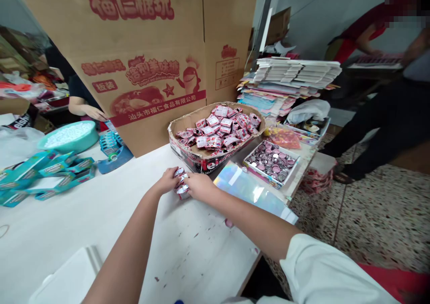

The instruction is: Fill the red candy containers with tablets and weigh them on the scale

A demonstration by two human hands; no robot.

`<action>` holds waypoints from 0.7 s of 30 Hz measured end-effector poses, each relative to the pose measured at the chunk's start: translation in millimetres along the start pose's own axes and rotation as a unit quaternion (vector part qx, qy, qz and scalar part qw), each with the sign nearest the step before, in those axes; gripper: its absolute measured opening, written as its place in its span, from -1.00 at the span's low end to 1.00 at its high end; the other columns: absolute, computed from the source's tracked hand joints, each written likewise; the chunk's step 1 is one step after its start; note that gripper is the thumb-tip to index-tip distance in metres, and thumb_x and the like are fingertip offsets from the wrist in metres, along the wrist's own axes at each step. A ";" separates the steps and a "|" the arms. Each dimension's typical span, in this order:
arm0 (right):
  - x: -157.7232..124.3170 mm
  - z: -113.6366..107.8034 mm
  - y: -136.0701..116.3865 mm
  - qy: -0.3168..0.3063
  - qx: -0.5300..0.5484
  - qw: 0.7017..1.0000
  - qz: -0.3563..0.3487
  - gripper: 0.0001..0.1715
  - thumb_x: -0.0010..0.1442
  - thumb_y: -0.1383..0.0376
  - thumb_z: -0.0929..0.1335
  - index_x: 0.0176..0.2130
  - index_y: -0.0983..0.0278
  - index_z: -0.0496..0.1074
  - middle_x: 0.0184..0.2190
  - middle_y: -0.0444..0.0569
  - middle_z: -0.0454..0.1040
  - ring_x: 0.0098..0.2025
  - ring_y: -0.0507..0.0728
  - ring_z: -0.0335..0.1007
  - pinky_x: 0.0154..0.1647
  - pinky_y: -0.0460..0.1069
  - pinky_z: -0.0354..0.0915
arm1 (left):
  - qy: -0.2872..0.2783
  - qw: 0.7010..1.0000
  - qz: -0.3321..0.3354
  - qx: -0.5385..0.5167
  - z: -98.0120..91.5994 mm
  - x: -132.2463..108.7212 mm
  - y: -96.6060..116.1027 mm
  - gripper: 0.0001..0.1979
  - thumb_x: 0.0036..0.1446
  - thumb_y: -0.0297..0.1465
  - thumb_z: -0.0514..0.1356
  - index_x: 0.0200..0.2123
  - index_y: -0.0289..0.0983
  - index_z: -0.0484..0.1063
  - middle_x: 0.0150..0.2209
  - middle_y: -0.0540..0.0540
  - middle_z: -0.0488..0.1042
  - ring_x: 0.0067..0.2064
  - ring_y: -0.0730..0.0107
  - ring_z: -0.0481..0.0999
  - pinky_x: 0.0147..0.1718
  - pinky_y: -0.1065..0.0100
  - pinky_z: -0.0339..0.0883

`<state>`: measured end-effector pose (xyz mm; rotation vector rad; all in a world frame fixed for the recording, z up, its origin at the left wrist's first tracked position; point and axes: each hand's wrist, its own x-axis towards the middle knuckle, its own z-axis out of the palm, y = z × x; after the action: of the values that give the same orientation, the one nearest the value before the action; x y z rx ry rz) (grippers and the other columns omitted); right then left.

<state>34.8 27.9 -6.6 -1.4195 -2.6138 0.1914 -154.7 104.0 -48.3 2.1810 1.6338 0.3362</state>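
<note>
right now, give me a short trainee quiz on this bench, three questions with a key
1. Which holds the loose discs: (a) bowl, (b) small box, (c) tape dispenser?
2. True or false: the left hand is inside the bowl.
3. Fill in: the pink wrappers lie in front of the big ____.

Key: 1. b. 2. False; it is at the silver-topped cans. 3. Carton.
</note>
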 end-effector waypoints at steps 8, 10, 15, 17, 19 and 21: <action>7.1 -5.4 -2.0 0.004 0.003 1.000 -0.009 -0.59 0.14 0.30 0.40 0.01 0.33 0.43 -0.01 0.14 0.47 -0.04 0.26 0.48 -0.12 0.07 0.42 | 0.014 0.998 0.016 0.056 1.6 -0.5 13.5 -0.55 0.31 -0.22 -0.02 0.10 -0.36 0.37 0.02 -0.29 0.50 0.05 0.13 0.48 0.08 0.12 0.31; 9.7 -9.3 -1.2 -0.005 -0.008 1.000 -0.018 -0.59 0.15 0.26 0.41 0.01 0.28 0.43 -0.04 0.05 0.50 -0.06 0.22 0.49 -0.11 0.06 0.43 | 0.038 0.996 0.036 0.067 5.0 -4.9 17.8 -0.52 0.28 -0.23 -0.07 0.11 -0.40 0.35 0.02 -0.37 0.49 0.08 0.03 0.45 0.09 0.07 0.28; 15.1 -8.2 -2.3 0.018 -0.044 0.999 -0.001 -0.47 0.18 0.23 0.40 0.10 0.39 0.34 0.03 0.11 0.45 0.02 0.25 0.43 0.00 0.13 0.38 | 0.092 0.991 0.067 0.075 16.6 0.1 18.1 -0.58 0.16 -0.35 -0.06 -0.01 -0.30 0.44 0.03 -0.34 0.50 0.13 -0.05 0.39 0.14 -0.06 0.19; 8.8 -9.0 -8.1 0.040 -0.053 0.998 0.020 -0.45 0.17 0.21 0.42 0.10 0.37 0.34 0.02 0.12 0.45 0.01 0.26 0.42 0.01 0.15 0.36 | 0.110 0.989 0.061 0.076 15.4 4.6 20.3 -0.59 0.15 -0.34 -0.07 -0.05 -0.29 0.46 0.01 -0.32 0.51 0.13 -0.05 0.38 0.15 -0.07 0.19; -8.8 -13.5 -12.2 0.090 -0.047 0.995 0.009 -0.51 0.17 0.19 0.43 0.05 0.30 0.38 0.07 0.10 0.43 0.04 0.26 0.40 0.00 0.14 0.35 | 0.136 0.987 0.040 0.078 8.4 3.2 25.0 -0.53 0.19 -0.30 -0.12 -0.02 -0.37 0.44 0.01 -0.39 0.49 0.14 -0.09 0.37 0.13 -0.10 0.22; -40.1 -20.7 -7.9 0.176 -0.006 0.984 -0.023 -0.63 0.23 0.17 0.39 0.02 0.21 0.40 0.15 0.02 0.39 0.11 0.20 0.35 0.06 0.09 0.31 | 0.175 0.981 0.011 0.082 -1.0 -9.7 30.7 -0.39 0.24 -0.23 -0.21 0.09 -0.53 0.34 0.05 -0.52 0.42 0.18 -0.18 0.33 0.14 -0.14 0.20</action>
<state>54.0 -9.3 11.9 -1.2608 -2.3573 -0.0770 -131.5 87.4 -33.3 2.3675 1.8796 0.6432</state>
